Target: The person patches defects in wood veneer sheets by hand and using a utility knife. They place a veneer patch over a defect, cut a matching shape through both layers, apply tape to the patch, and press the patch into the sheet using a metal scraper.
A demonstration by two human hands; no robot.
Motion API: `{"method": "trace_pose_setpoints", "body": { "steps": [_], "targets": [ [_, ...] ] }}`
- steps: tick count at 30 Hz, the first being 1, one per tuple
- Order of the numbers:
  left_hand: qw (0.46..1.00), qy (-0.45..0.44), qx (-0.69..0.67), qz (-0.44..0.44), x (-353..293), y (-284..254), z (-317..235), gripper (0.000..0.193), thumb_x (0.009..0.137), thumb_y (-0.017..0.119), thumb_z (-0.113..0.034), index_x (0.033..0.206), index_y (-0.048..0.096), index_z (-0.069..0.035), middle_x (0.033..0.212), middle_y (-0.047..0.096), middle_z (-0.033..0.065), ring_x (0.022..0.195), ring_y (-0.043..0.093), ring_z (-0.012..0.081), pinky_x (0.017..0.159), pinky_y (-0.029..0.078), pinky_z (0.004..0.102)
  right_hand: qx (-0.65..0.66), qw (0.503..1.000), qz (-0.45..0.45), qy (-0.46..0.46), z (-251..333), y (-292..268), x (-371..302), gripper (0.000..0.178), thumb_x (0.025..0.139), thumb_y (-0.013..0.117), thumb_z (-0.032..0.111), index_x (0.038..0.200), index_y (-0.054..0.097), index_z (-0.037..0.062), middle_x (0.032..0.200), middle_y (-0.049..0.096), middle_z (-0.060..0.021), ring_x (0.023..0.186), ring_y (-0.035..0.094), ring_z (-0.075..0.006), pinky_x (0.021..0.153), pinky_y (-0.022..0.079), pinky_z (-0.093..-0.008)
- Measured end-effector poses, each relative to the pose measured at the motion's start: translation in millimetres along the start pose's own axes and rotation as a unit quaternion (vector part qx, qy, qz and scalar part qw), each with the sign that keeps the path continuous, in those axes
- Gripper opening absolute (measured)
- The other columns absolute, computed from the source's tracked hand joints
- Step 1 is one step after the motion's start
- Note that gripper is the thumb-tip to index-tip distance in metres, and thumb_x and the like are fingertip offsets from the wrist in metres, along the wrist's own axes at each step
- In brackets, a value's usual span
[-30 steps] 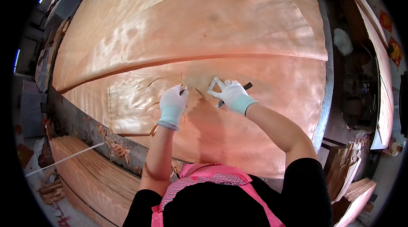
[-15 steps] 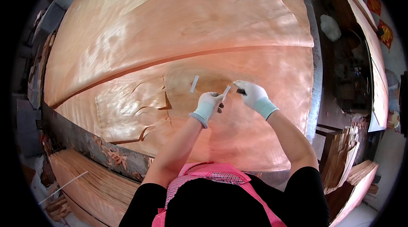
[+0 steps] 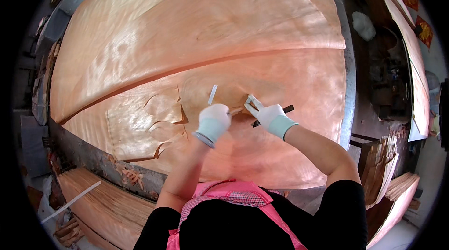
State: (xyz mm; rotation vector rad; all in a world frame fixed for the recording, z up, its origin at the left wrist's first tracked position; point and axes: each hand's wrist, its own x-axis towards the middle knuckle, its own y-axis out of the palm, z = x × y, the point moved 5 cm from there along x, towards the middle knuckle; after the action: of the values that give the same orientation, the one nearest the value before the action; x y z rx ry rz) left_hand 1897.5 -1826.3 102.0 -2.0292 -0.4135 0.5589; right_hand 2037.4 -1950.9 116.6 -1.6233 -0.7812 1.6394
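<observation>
A broad sheet of thin wood veneer [image 3: 299, 156] lies before me, with cut, curling pieces [image 3: 163, 105] at its left part. My left hand [image 3: 214, 121], white-gloved and smeared by motion, is closed at a narrow tan strip of veneer [image 3: 236, 110]. My right hand [image 3: 270, 116], also gloved, has its thumb and forefinger stretched out by a small dark gap in the sheet. A flat black tool [image 3: 288, 109] passes under its palm, held by the other fingers; its kind cannot be made out. A short white strip [image 3: 213, 94] lies beyond my left hand.
A larger veneer sheet [image 3: 210, 20] covers the far part of the table. Its metal edge [image 3: 347, 72] runs along the right. Stacked veneer [image 3: 107, 203] stands at the lower left, with more veneer [image 3: 379, 170] at the lower right. Scraps [image 3: 133, 177] lie along the near left edge.
My left hand has moved left and nearer to me, and the white strip in it no longer shows there. My right hand has come down onto the veneer, uncovering more of the black tool.
</observation>
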Motion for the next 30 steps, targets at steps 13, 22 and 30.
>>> {"method": "trace_pose_setpoints", "body": {
  "steps": [13, 22, 30],
  "targets": [
    [0.903, -0.231, -0.34, 0.126, 57, 13, 34, 0.036, 0.096, 0.067, -0.035, 0.088, 0.07, 0.0, 0.065, 0.066, 0.008, 0.047, 0.061, 0.0169, 0.048, 0.051, 0.0295, 0.107, 0.99, -0.084, 0.036, 5, -18, 51, 0.078, 0.088, 0.053, 0.004, 0.16, 0.023, 0.0169, 0.169, 0.015, -0.005, 0.084, 0.073, -0.0285, 0.066, 0.057, -0.0423],
    [0.991, -0.124, 0.058, -0.006, 39, -18, 43, 0.034, 0.093, 0.062, -0.04, 0.09, 0.073, -0.009, 0.086, 0.071, 0.0183, 0.085, 0.069, 0.0401, 0.075, 0.055, 0.0502, 0.044, 0.996, -0.062, 0.054, 19, -14, 59, 0.078, 0.09, 0.053, 0.008, 0.161, 0.022, 0.0208, 0.169, 0.01, -0.0119, 0.092, 0.073, -0.0254, 0.07, 0.058, -0.0401],
    [0.866, -0.258, -0.413, 0.115, 4, 25, 59, 0.039, 0.095, 0.069, -0.036, 0.085, 0.071, 0.002, 0.062, 0.065, 0.0073, 0.048, 0.065, 0.0176, 0.05, 0.054, 0.0316, 0.111, 0.991, -0.078, -0.001, 33, -13, 52, 0.07, 0.092, 0.05, 0.009, 0.159, 0.027, 0.016, 0.169, 0.013, -0.0031, 0.103, 0.071, -0.0299, 0.08, 0.057, -0.047]
  ]
}}
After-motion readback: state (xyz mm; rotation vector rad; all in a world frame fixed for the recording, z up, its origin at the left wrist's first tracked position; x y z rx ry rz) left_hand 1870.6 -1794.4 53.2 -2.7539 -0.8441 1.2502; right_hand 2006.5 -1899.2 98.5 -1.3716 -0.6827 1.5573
